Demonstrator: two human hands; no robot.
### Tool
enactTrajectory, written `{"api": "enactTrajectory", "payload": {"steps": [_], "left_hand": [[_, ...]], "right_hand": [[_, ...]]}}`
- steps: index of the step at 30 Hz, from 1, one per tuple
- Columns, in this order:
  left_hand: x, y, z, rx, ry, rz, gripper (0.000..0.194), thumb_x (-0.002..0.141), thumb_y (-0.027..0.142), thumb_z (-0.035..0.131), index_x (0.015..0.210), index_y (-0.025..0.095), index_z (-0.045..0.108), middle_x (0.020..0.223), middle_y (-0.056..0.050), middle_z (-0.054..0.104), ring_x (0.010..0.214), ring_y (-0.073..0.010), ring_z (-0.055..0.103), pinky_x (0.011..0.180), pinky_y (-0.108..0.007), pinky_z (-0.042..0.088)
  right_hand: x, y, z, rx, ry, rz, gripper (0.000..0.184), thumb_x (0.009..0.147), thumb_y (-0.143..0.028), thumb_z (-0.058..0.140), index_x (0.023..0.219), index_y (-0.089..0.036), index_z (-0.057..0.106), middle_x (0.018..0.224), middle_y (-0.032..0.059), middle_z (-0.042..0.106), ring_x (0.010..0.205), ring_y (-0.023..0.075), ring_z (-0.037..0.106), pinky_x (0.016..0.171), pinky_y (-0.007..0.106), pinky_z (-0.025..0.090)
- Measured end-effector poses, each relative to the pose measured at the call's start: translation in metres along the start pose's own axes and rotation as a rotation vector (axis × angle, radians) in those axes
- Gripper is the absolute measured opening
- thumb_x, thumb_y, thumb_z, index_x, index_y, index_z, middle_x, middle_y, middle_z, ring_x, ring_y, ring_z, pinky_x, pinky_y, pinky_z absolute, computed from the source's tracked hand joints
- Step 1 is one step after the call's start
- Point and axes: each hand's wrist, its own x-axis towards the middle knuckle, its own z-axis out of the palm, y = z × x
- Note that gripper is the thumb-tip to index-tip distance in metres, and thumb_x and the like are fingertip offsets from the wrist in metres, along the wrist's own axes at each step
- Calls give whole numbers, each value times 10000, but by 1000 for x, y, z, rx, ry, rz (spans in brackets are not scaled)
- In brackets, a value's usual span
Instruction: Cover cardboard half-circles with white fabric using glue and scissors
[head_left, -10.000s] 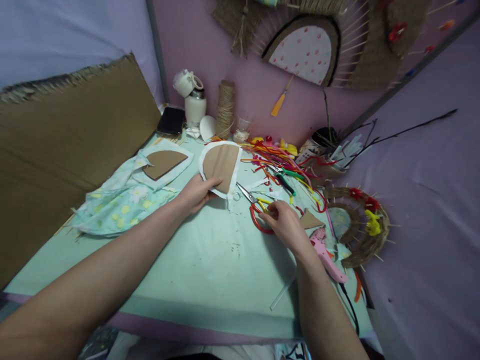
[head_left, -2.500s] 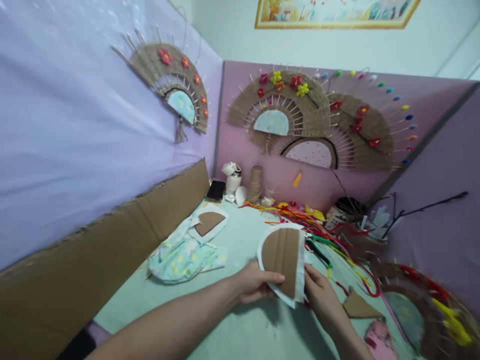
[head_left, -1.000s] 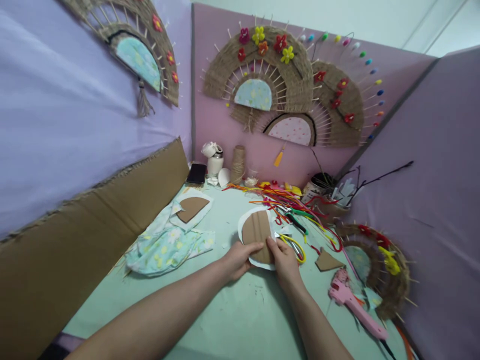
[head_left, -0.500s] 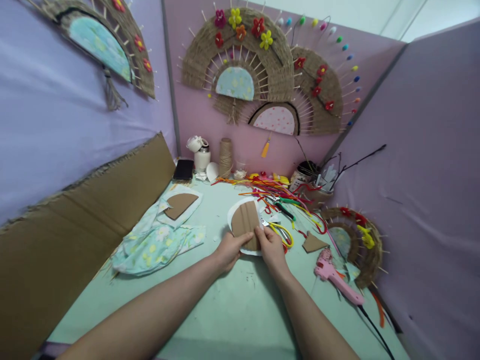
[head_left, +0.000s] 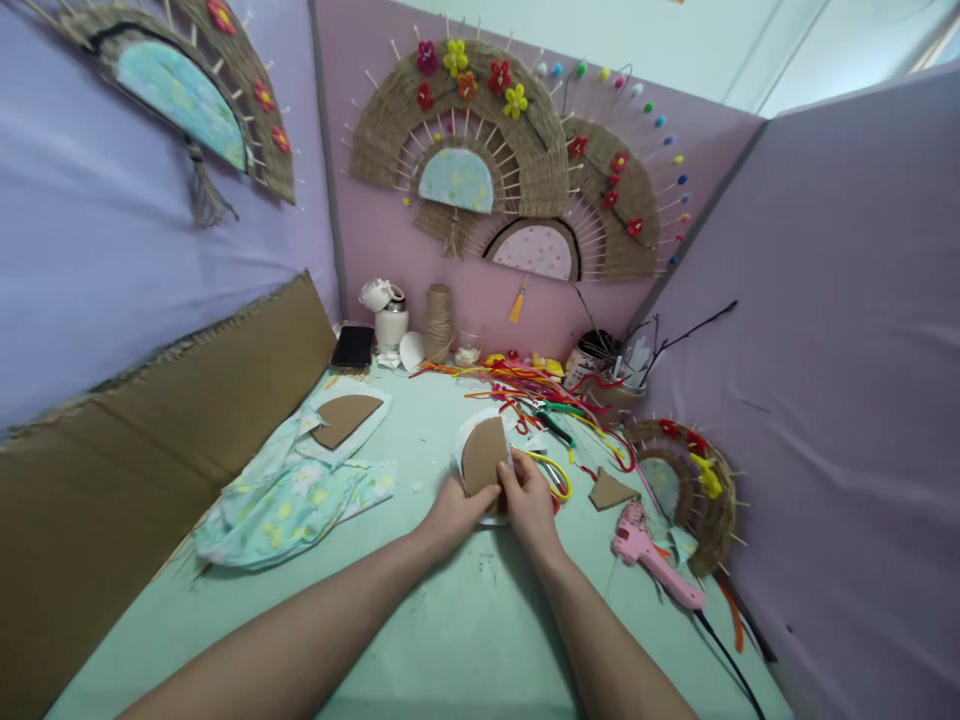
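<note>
Both hands hold a half-round cardboard piece (head_left: 486,455) above the table. A pale margin of fabric or paper shows behind its curved side, and its straight edge faces right. My left hand (head_left: 454,513) grips the lower left, thumb on the cardboard's face. On the straight edge, my right hand (head_left: 527,497) pinches with thumb and fingers. Just beyond that hand lie yellow-handled scissors (head_left: 556,478), partly covered. To the left, another half-round cardboard (head_left: 345,418) rests on pale fabric, beside crumpled floral fabric (head_left: 300,505).
At right are a pink glue gun (head_left: 652,560) with its cord, a cardboard scrap (head_left: 611,490) and a woven twine fan (head_left: 712,500). Colored pipe cleaners (head_left: 525,385), green-handled pliers (head_left: 555,425) and a twine spool (head_left: 439,325) stand or lie toward the back. A cardboard wall (head_left: 165,430) borders the left.
The view has shifted slightly, moving the scene left and down. The cardboard's face now looks plain and narrower, and less pale margin shows along its straight edge. Both hands keep their grip.
</note>
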Motion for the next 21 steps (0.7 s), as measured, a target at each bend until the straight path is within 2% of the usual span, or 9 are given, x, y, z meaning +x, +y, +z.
{"api": "enactTrajectory", "payload": {"steps": [4,8,13,16,21], "left_hand": [[-1,3,1,-125,12,-36,296,714,250,652,980,124,682,940,-91,725,908,-222,644,818,-315,503],[1,4,0,-268,102,-138,338,659,241,699,970,108,678,887,-101,726,803,-228,662,753,-342,529],[5,6,-4,-372,118,-177,415,610,243,771,981,85,672,886,-121,726,789,-237,673,750,-360,536],[5,10,-6,-458,90,-186,449,607,212,790,1020,92,660,949,-131,726,849,-241,677,785,-353,534],[7,13,-8,-627,-59,-242,356,663,145,751,1004,84,668,953,-139,731,883,-232,682,871,-367,515]], "right_hand": [[1,2,0,-15,28,-16,372,790,-296,570,1135,-167,624,1149,110,675,1045,254,617,917,393,466],[-1,1,0,-53,35,-13,374,760,-271,609,1118,-171,646,1101,101,684,1011,258,613,878,393,478],[-1,-5,-2,-74,81,-17,349,747,-259,616,1083,-175,658,1072,95,670,978,241,594,859,372,465],[0,-7,-3,-57,104,0,344,750,-286,618,1067,-158,657,995,96,671,898,228,601,804,358,473],[6,-3,-6,18,126,22,284,738,-335,628,954,-155,668,836,58,669,767,195,603,731,328,473]]}}
